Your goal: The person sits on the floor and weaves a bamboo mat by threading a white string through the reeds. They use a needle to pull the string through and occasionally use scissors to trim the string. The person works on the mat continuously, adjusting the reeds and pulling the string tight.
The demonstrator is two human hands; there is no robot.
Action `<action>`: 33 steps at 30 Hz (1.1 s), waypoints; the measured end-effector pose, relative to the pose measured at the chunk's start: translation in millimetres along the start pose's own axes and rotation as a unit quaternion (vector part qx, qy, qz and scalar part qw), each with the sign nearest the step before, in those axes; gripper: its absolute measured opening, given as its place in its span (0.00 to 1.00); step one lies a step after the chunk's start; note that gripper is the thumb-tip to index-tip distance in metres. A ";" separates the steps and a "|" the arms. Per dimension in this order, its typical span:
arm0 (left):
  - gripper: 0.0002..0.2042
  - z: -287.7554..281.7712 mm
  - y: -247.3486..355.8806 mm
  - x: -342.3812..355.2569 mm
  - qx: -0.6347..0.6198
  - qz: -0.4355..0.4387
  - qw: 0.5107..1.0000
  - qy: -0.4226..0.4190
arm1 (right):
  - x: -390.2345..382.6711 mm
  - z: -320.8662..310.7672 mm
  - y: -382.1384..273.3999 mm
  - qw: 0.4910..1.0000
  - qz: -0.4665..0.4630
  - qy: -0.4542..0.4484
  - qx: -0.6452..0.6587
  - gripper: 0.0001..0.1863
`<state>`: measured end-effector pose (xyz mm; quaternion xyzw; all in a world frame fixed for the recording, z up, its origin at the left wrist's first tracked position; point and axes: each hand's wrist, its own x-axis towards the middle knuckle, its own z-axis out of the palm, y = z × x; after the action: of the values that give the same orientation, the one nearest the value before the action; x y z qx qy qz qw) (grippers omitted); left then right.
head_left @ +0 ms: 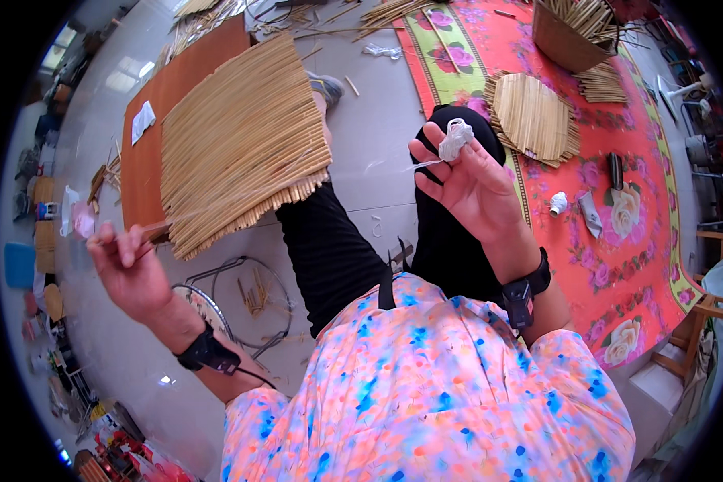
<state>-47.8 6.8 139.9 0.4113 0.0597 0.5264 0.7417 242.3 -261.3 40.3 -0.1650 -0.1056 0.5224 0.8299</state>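
A mat of straw-coloured stalks [245,132] laid side by side rests on a brown board in front of me, left of centre. My left hand [132,269] is beside the mat's near left corner, its fingers curled on a thin white thread [241,201]. That thread runs across the near part of the mat towards my right hand [482,189]. Raised over my right knee, the right hand has its palm turned up and grips a small wound bundle of white thread [456,138] at its fingers. The exact pinch of the left fingertips is too small to make out.
A red floral cloth [554,281] covers a surface at the right. On it lie a rounded stalk mat [530,116], a white spool [558,203], a dark cylinder [615,171] and a box of stalks [570,44]. A wire-framed stool [253,301] stands below the left mat.
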 end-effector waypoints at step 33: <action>0.10 -302.0 85.1 90.5 0.446 -0.033 0.816 0.366 | -53.9 -92.8 -174.8 0.945 -0.195 0.215 -0.148 0.11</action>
<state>-227.9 256.4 30.7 0.4716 0.5684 0.5294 0.4175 396.8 -394.9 21.6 -0.3708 -0.0307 0.2812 0.8846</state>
